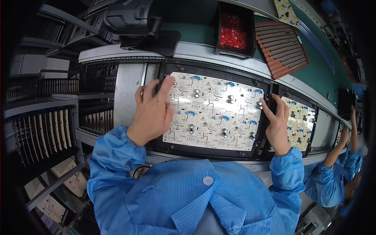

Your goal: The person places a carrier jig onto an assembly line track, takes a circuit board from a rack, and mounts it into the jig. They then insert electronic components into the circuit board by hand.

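Observation:
A pale printed circuit board with blue parts and small black cylindrical capacitors lies within a black frame in front of me. My left hand rests over its left edge, fingers spread: the index fingertip is at the top left corner, the thumb along the edge. At the right edge, my right hand has one fingertip against the board near a capacitor, while other fingers reach over the frame's side. Both hands look open, not wrapped round anything. The right thumb is hard to make out.
Beyond the rail stands a black bin of red parts, beside a brown ridged tray. A second framed board sits to the right. Racks of boards stand left. A co-worker's blue sleeve shows far right.

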Tool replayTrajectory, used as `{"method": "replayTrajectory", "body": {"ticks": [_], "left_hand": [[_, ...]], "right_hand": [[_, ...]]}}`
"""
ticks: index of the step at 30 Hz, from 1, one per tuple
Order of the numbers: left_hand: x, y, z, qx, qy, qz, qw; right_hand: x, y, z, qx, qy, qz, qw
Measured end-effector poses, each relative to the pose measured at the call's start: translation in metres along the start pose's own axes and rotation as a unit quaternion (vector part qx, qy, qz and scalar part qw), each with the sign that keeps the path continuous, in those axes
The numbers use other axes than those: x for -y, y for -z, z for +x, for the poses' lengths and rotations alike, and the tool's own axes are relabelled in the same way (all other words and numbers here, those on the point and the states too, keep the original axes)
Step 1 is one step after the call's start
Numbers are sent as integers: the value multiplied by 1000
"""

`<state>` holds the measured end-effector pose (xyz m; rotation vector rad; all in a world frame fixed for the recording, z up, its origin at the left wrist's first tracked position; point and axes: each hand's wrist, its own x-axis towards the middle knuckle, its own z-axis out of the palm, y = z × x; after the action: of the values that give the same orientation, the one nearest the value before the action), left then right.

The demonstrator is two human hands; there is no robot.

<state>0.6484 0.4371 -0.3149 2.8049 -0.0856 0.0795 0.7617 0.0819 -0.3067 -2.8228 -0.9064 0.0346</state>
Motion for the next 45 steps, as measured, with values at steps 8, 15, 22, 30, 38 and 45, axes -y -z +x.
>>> {"method": "replayTrajectory", "body": {"ticks": [8,15,22,30,38,45], "left_hand": [[42,-8,59,-150,-66,-33,986],[34,-12,65,-189,-53,-54,979],[29,-17,68,-212,-61,-72,973],[25,-15,72,-187,-28,-112,976],[35,-4,59,-181,-74,-88,977],[34,-12,25,-171,75,-161,969]], "right_hand": [[-9,20,53,-91,65,103,988],[1,-3,79,-74,89,163,980],[0,-16,75,-133,96,152,975],[-4,-9,87,-103,103,177,973],[-13,7,81,-85,82,269,956],[-18,5,49,-55,6,213,975]]}}
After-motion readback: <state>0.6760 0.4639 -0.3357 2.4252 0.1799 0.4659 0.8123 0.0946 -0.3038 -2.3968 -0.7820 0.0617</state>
